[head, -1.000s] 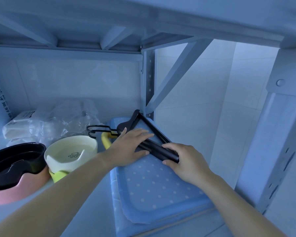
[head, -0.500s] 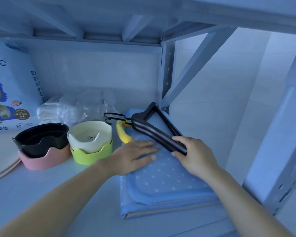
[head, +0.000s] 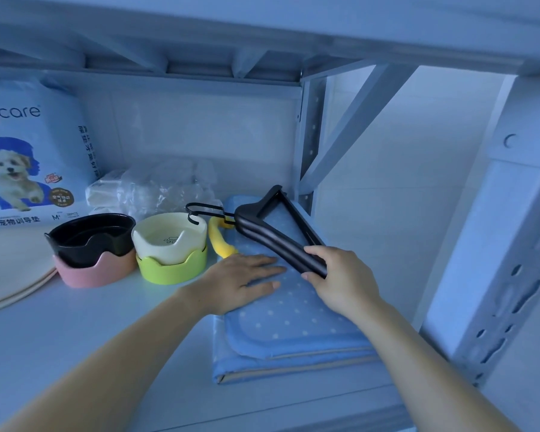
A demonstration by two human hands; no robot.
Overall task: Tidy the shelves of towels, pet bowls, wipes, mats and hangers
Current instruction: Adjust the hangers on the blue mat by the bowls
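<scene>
A stack of black hangers [head: 275,232] lies on folded blue dotted mats [head: 293,322] at the right end of the shelf. My right hand [head: 337,279] grips the near arm of the hangers, fingers curled over it. My left hand [head: 243,282] rests flat on the mat, fingers straight, just left of the hangers. A yellow hanger [head: 220,241] pokes out from under the black ones at the mat's left edge. Their black hooks [head: 200,210] reach over the cream bowl.
Left of the mats stand a cream bowl in a green one [head: 169,251] and a black bowl in a pink one [head: 91,251]. Behind them are plastic-wrapped packs [head: 156,188] and a pet pad bag [head: 28,157]. The shelf post [head: 309,135] and brace rise behind the hangers.
My left hand came off the hangers and now lies flat on the mat. The right hand keeps its grip. The view swung left, showing the pet pad bag.
</scene>
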